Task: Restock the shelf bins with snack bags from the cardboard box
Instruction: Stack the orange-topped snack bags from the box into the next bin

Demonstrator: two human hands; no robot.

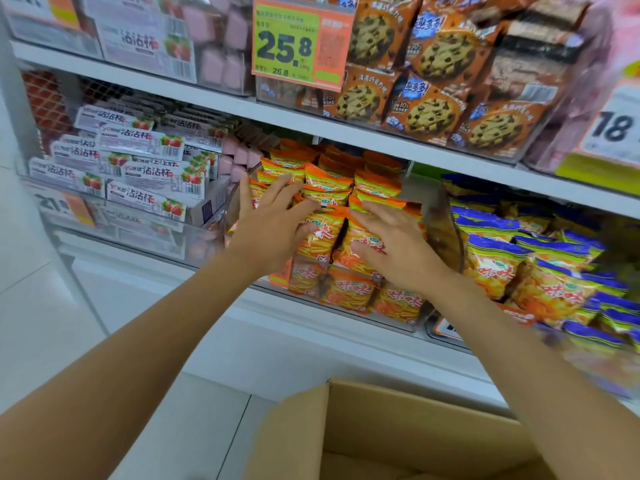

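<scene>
Place: a shop aisle with white shelving [311,128] in several levels, and a pale tiled floor [34,306] at the left.
Bags: the orange snack bags [329,181] fill the middle compartment of the lower level. They stand in close rows, and more of them lie pressed against the front wall.
Bin: the clear bin [446,233] holds these bags. Its transparent side wall rises at the right, just beside the right wrist.
Left: the left hand [273,230] lies on the bags at the left part of the bin. Its fingers are straight and spread wide, and it grips nothing.
Right: the right hand [398,244] lies flat on the bags at the right part, fingers stretched and a little apart, pointing up and to the left. It also grips nothing.
Box: the cardboard box [398,420] is at the bottom edge, below the shelf and between the two forearms, with its top open. I cannot tell what is inside.
Right neighbour: blue and yellow bags [495,258] are heaped in the next compartment.
Left neighbour: strawberry boxes [145,168], white with red fruit, are stacked in their own bin.
Above: cookie bags [440,57], brown and orange, stand on the upper level.
Tag: a green and orange price tag [287,46] reading 25.8 hangs to the left of the cookie bags.
</scene>
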